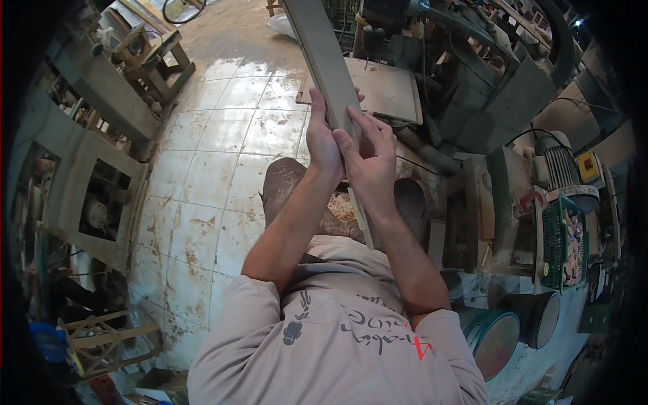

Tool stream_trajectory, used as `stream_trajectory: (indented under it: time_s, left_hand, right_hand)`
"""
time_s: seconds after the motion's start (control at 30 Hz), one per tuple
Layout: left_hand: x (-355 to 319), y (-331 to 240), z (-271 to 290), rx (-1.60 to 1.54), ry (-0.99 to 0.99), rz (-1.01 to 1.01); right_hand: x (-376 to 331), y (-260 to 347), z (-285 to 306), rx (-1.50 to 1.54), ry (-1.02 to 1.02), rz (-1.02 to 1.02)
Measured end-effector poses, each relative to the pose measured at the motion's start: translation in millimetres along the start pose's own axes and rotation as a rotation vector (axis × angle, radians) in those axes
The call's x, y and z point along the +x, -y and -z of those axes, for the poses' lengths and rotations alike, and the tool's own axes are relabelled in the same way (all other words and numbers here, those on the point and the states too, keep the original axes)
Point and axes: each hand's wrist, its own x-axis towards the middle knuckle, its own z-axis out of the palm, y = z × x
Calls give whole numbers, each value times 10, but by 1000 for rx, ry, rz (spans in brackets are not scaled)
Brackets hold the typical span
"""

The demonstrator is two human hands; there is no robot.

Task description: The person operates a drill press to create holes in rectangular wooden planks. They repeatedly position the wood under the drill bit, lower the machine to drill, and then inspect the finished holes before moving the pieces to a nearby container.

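Observation:
A long, narrow wooden plank (327, 57) runs from the top of the view down toward my lap, tilted slightly to the left at its far end. My left hand (324, 145) holds it from the left side, the thumb up along the edge and some fingertips showing past the right edge. On the right side, my right hand (372, 152) grips the same plank, with its fingers lying along the face and edge. Both hands are close together near the plank's lower half. Its near end reaches close to my shirt, and its far end passes out of view.
Dusty white floor tiles (196, 175) lie ahead and left. A pale flat panel (388, 91) is beyond my hands, beside machinery. At right are an electric motor (559, 162), a green crate (555, 246) of small pieces and round drums (496, 344). A wooden-framed machine (84, 189) stands left.

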Motion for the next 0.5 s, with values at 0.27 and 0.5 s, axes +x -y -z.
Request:
stream_trajectory:
  time_s: [0.27, 0.5]
  left_hand:
    - [42, -127, 301, 253, 25, -252]
    - [-115, -829, 512, 857, 212, -702]
  right_hand:
    - [-36, -47, 71, 22, 266, 69]
    - [216, 195, 365, 663, 656, -509]
